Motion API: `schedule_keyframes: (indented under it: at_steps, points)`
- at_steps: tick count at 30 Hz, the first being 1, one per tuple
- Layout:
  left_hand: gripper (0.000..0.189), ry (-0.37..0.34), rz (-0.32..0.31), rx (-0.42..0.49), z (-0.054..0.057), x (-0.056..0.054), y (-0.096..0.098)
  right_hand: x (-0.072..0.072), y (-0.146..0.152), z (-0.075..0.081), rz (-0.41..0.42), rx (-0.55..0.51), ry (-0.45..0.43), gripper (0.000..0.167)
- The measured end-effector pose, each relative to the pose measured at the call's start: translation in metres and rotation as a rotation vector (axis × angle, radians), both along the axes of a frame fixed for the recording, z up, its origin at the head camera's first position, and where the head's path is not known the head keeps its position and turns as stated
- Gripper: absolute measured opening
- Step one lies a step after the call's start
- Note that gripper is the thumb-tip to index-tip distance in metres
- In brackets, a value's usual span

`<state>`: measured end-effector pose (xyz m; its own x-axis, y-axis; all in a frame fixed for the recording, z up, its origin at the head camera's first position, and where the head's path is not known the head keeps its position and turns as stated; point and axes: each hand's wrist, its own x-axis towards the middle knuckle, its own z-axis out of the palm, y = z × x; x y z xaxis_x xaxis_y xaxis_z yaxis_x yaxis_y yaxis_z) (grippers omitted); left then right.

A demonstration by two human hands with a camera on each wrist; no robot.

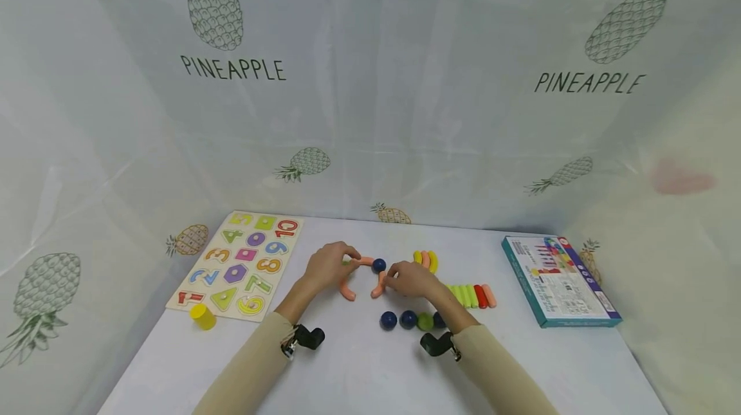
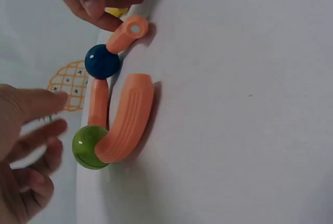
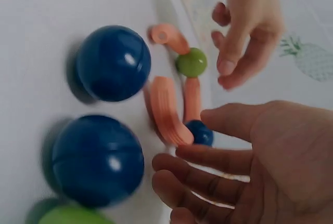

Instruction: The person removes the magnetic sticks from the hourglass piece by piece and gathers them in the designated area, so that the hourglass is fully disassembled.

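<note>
Two curved orange sticks and a straight orange stick are joined by a green ball and a dark blue ball on the white table. My left hand hovers beside the green-ball end, fingers apart from it in the left wrist view. The left curved stick runs toward me from the green ball. My right hand is at the blue-ball end, with loosely spread fingers close to the right curved stick. Neither hand grips anything.
Several balls, such as a blue ball, lie in a row near my right forearm. Behind it are green sticks and yellow curved pieces. A number board and yellow cylinder lie left; a box lies right.
</note>
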<state>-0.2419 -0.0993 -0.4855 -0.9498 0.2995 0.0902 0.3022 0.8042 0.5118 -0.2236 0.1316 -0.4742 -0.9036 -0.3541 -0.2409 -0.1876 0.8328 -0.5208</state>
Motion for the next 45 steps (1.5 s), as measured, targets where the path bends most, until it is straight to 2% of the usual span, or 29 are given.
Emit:
schedule_keyframes:
  at_steps: [4,8,16,21,31,36,45]
  points:
    - [0.024,-0.054,0.038,-0.069,-0.004,-0.006,0.0,-0.007,-0.01,-0.008,-0.033,0.008,-0.027,0.031]
    - [0.022,-0.096,0.034,-0.086,-0.011,-0.007,0.0,-0.011,-0.017,-0.008,-0.085,-0.003,-0.064,0.024]
    - [0.019,-0.048,0.047,-0.08,-0.015,-0.01,0.0,-0.02,-0.023,-0.012,-0.184,0.017,-0.086,0.026]
    - [0.024,-0.062,0.063,-0.081,-0.014,-0.008,0.001,-0.023,-0.025,-0.016,-0.194,0.025,-0.083,0.025]
    - [0.024,-0.064,0.078,-0.077,-0.015,-0.007,0.002,-0.024,-0.024,-0.02,-0.197,-0.025,-0.1,0.019]
    - [0.026,-0.092,0.093,-0.057,-0.017,-0.007,0.002,-0.024,-0.021,-0.015,-0.209,-0.05,-0.118,0.019]
    - [0.027,-0.091,0.111,-0.046,-0.017,-0.005,0.002,-0.027,0.009,0.004,-0.245,-0.177,-0.029,0.019]
